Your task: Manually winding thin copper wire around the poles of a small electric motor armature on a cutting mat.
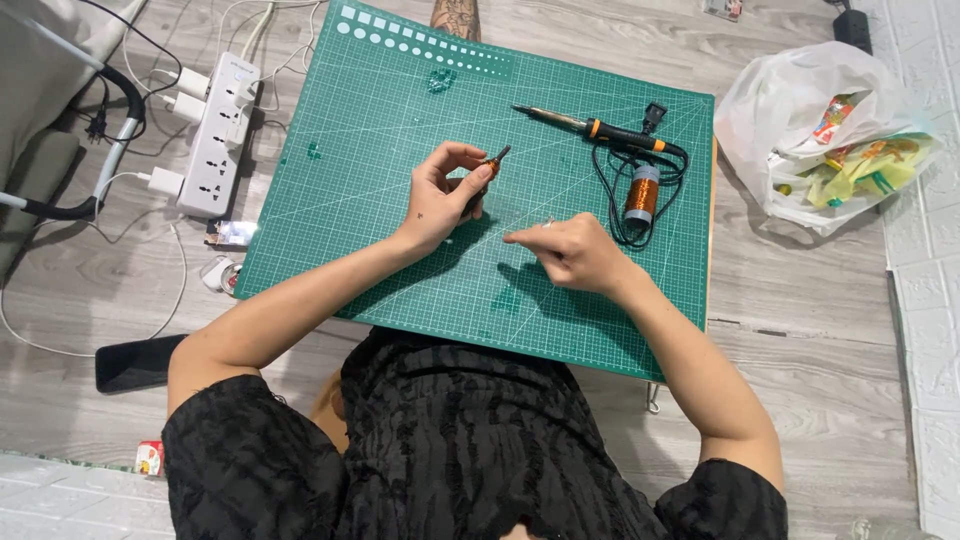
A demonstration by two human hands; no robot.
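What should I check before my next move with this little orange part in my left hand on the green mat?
1. Left hand pinches the small orange part clear of the mat: ok.
2. Right hand pinched low over the green cutting mat; what it holds: cannot tell.
3. Soldering iron lies on the mat, tip pointing away from both hands: ok.
4. Iron's cord coiled beside the copper wire spool, apart from the hands: ok.
5. Iron hot or plugged in: cannot tell.
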